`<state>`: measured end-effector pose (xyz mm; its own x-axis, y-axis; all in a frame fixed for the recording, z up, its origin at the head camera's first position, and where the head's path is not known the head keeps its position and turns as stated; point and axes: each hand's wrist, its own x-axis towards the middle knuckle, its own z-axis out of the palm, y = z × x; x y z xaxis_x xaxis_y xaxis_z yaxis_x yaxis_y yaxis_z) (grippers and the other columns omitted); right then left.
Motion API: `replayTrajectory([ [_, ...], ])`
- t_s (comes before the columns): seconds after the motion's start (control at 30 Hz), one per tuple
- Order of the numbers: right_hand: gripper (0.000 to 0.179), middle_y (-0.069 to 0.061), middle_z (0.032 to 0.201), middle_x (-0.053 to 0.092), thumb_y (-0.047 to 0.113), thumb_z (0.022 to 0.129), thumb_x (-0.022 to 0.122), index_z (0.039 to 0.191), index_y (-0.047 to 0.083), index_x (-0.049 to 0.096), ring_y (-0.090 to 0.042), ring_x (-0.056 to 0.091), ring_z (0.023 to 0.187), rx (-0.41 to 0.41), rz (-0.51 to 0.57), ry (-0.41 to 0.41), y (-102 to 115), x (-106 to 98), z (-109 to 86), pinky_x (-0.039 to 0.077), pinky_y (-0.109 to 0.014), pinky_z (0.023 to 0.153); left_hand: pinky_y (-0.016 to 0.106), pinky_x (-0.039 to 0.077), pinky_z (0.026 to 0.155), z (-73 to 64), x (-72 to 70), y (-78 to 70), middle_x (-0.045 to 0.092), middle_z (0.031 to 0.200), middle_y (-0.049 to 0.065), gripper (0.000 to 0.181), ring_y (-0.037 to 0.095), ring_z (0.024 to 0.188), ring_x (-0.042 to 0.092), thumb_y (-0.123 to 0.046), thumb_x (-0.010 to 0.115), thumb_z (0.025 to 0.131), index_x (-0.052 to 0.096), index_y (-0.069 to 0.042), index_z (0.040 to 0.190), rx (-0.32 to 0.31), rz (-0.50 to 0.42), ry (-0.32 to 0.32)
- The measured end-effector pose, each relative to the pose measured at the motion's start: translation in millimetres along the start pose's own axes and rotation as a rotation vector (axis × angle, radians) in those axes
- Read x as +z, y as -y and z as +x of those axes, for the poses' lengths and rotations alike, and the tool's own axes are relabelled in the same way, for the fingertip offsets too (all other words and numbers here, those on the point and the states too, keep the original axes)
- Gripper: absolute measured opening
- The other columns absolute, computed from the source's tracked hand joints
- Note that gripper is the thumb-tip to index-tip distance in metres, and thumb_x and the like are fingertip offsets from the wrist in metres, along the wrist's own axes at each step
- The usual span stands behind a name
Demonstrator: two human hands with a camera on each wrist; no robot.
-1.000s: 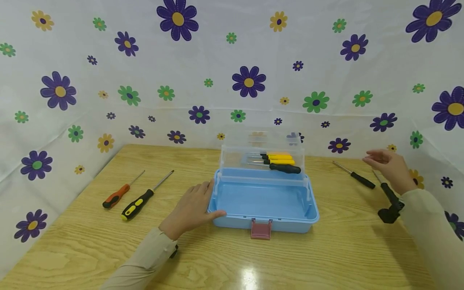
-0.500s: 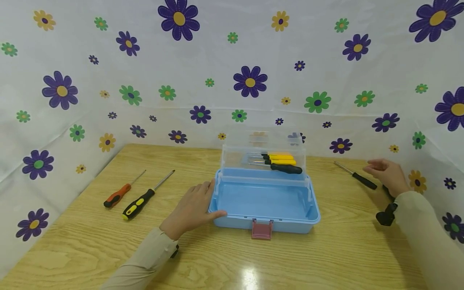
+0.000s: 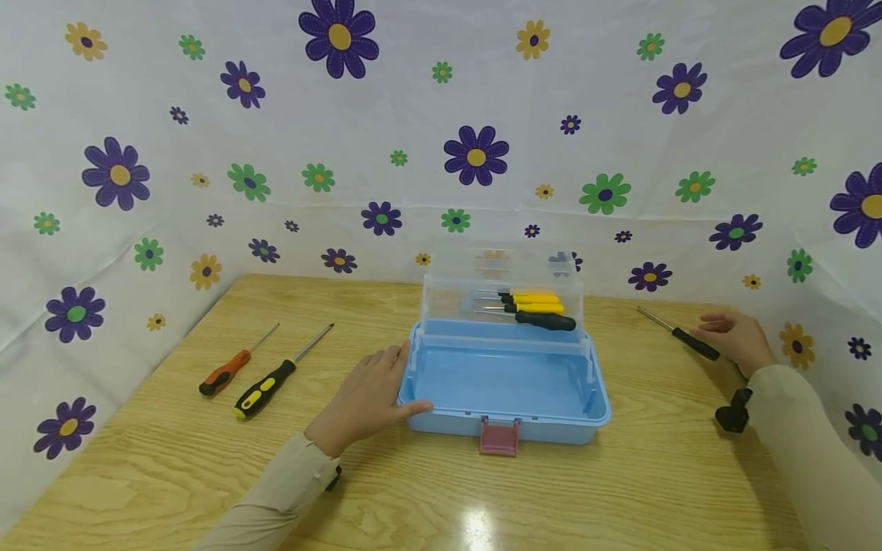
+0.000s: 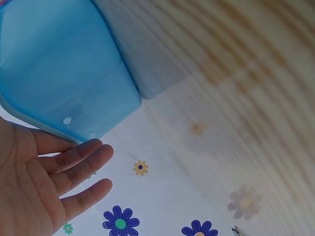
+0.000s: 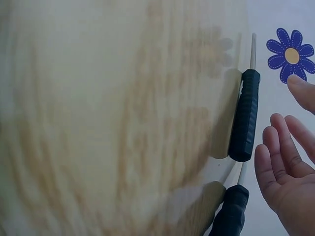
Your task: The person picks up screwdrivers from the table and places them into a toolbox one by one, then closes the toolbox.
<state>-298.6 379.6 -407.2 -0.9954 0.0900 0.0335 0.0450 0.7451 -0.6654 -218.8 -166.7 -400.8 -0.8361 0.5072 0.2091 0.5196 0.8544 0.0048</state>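
Note:
A light blue toolbox [image 3: 496, 379] with its clear lid [image 3: 496, 268] raised stands mid-table. My left hand [image 3: 365, 394] rests against its left end, thumb over the front rim, fingers extended along the side wall [image 4: 74, 73]. At the right, my right hand [image 3: 740, 340] hovers just above two black-handled screwdrivers, fingers loosely bent and nothing between them. The nearer-to-box screwdriver [image 3: 696, 343] shows beside the fingertips; the other is mostly hidden under the hand. In the right wrist view, the first black handle [image 5: 244, 118] and the second handle [image 5: 230, 211] lie close to the fingers.
Several screwdrivers with yellow handles [image 3: 534, 298] and one black handle [image 3: 546, 321] lie in the clear tray behind the box's blue basin. On the left lie an orange-and-black screwdriver [image 3: 226, 373] and a black-and-yellow screwdriver [image 3: 265, 389]. A flowered cloth [image 3: 386, 99] hangs behind the table.
My right hand has moved slightly left and lower, to the handle of the screwdriver nearer the box, covering more of the other one. The left hand stays on the toolbox.

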Motion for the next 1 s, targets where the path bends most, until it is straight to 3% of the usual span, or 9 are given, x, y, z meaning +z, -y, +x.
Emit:
replayTrajectory([
  [0.1,0.059,-0.005,0.093,0.068,0.034,0.091,0.061,0.125,-0.012,0.049,0.014,0.045,0.068,0.007,-0.009,0.012,-1.0,0.6,0.2,0.05,-0.024,0.071,0.047,0.046,0.097,-0.1,0.6,0.4,0.051,0.132,0.023,0.103,0.035,0.117,0.054,-0.075,0.038,0.082,0.032,0.009,0.142,0.004,-0.003,-0.006],
  [0.13,0.059,-0.009,0.095,0.068,0.034,0.091,0.061,0.126,-0.013,0.049,0.008,0.05,0.07,0.005,-0.011,0.018,-1.0,0.9,-0.1,0.051,-0.031,0.075,0.047,0.046,0.098,-0.1,0.8,0.5,0.051,0.132,0.023,0.104,0.035,0.117,0.054,-0.076,0.037,0.082,0.032,0.009,0.142,0.004,-0.002,-0.007],
  [0.23,0.062,-0.027,0.106,0.064,0.034,0.091,0.06,0.127,-0.015,0.046,-0.022,0.061,0.085,0.009,-0.009,0.044,-1.7,2.1,-0.3,0.046,-0.051,0.085,0.048,0.046,0.097,0.0,1.0,0.6,0.051,0.132,0.023,0.103,0.035,0.117,0.055,-0.076,0.038,0.082,0.032,0.009,0.142,0.004,-0.003,-0.006],
  [0.33,0.064,-0.036,0.119,0.054,0.034,0.092,0.059,0.129,-0.016,0.043,-0.048,0.051,0.107,0.022,-0.017,0.076,-3.9,3.5,0.6,0.043,-0.057,0.09,0.047,0.046,0.097,-0.2,0.5,0.2,0.051,0.132,0.023,0.102,0.035,0.117,0.055,-0.073,0.043,0.083,0.032,0.009,0.142,0.001,0.001,-0.001],
  [0.5,0.063,-0.037,0.122,0.052,0.031,0.091,0.061,0.129,-0.016,0.043,-0.051,0.048,0.11,0.027,-0.041,0.107,-8.1,5.1,3.2,0.042,-0.057,0.092,0.047,0.046,0.098,-0.3,-1.0,-1.1,0.051,0.132,0.023,0.1,0.034,0.118,0.054,-0.07,0.048,0.083,0.032,0.008,0.142,-0.005,0.001,0.008],
  [0.87,0.051,-0.037,0.113,0.055,0.016,0.085,0.068,0.119,-0.018,0.051,-0.045,0.054,0.097,0.024,-0.08,0.127,-8.1,5.8,4.2,0.046,-0.053,0.084,0.047,0.045,0.098,-0.8,-0.1,0.0,0.051,0.132,0.023,0.104,0.034,0.118,0.054,-0.076,0.037,0.082,0.032,0.009,0.142,-0.001,-0.001,-0.002],
  [1.0,0.049,-0.037,0.111,0.055,0.016,0.084,0.069,0.116,-0.018,0.054,-0.046,0.054,0.096,0.022,-0.13,0.13,-6.1,5.2,3.6,0.046,-0.053,0.082,0.047,0.045,0.098,-0.8,-0.8,-0.4,0.051,0.132,0.023,0.102,0.034,0.118,0.054,-0.073,0.043,0.082,0.031,0.009,0.142,-0.002,-0.002,-0.005],
])
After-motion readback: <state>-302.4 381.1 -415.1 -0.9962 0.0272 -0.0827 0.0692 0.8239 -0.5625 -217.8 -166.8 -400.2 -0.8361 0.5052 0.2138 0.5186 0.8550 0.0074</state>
